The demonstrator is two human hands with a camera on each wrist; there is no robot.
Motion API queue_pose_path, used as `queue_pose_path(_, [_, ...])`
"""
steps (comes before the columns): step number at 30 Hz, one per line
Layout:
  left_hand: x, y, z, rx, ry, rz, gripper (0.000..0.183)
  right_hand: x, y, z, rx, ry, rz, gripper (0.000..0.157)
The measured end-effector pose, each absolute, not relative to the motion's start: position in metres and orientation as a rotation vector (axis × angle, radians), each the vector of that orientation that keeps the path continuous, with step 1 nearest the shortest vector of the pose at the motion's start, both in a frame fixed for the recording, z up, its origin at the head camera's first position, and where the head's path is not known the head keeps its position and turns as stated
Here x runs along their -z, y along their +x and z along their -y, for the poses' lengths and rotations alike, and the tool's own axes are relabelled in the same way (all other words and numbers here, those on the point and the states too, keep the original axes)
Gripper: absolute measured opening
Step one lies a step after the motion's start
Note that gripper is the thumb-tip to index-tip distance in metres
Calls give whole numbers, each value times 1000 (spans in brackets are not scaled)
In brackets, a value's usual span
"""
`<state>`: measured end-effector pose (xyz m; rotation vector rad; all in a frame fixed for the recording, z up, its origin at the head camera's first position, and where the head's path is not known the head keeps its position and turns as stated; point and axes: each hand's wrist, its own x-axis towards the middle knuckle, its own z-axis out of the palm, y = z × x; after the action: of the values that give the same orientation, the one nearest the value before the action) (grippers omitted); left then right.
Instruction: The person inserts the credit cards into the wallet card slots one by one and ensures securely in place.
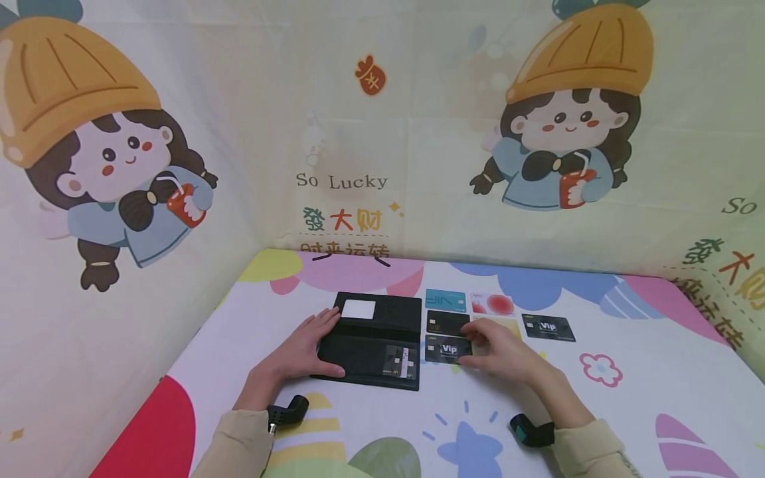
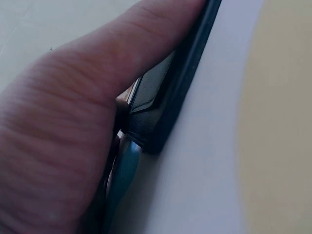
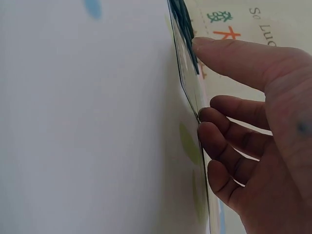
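The biggest thing is the table [image 1: 645, 372], with bright shapes printed on its top. On it the black wallet [image 1: 355, 355] lies wide open and flat, maybe so that both halves are easy to reach.

The left hand [image 1: 305, 345] rests on the wallet's left side. This looks like a way to stop it sliding. The fingers point up and away along the edge, and the thumb sits apart from them, over the lower half. They are spread, not curled tight.

The right hand [image 1: 502, 352] comes in from the side, with its wrist low. Its fingers are bent, and the thumb is apart from them, by the right end of the black Vip card [image 1: 442, 348]. I can't tell if they pinch it.

Most cards sit just right of the wallet, perhaps to keep them close. A teal card [image 1: 445, 301] and a red and white card [image 1: 492, 304] are at the back. A black card with gold letters [image 1: 445, 322] is in the middle, by a yellow card [image 1: 508, 324] partly hidden by the hand. Another Vip card [image 1: 548, 327] lies apart, farther right.

Smallest is the white patch [image 1: 358, 309] on the wallet's upper half.
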<state>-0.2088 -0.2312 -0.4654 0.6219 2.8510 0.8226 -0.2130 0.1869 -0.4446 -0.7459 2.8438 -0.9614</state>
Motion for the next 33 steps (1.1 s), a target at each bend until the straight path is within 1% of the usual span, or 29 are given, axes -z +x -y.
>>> queue_pose_path(23, [465,-209,232,-806,657,-2854,118,444,-213,-188,867,-757,-2873,41])
queue_pose_path(33, [465,-209,232,-817,643,-2845,118,442,-214,-187,840,-726,-2850,41])
